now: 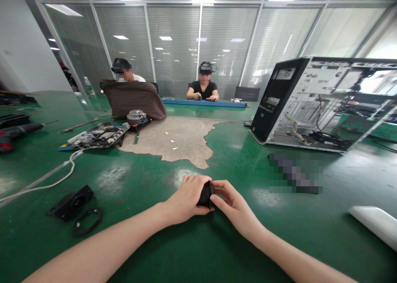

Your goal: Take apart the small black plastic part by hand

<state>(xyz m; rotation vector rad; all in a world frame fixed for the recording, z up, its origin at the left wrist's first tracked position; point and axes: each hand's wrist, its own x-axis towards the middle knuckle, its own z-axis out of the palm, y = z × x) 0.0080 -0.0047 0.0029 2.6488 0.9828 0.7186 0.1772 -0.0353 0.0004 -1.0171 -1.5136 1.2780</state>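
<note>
Between my two hands is a small black boxy part point(204, 196), held low over the green tabletop point(173, 254). My left hand point(185, 197) wraps round its left side, fingers over the top and thumb below. On its right edge, the thumb and fingertips of my right hand point(230, 201) pinch the part. Much of the black part is hidden by my fingers, so its exact kind does not show. To the left lie a black piece with a round speaker-like face point(77, 200) and a black ring point(88, 221).
An open computer case point(263, 109) stands at right, near a blurred dark strip point(291, 173) and a white object point(375, 223). At left are a circuit board point(96, 136), a cable point(72, 163) and a drill point(21, 130). Two people sit across, by a brown cloth-covered object point(130, 99).
</note>
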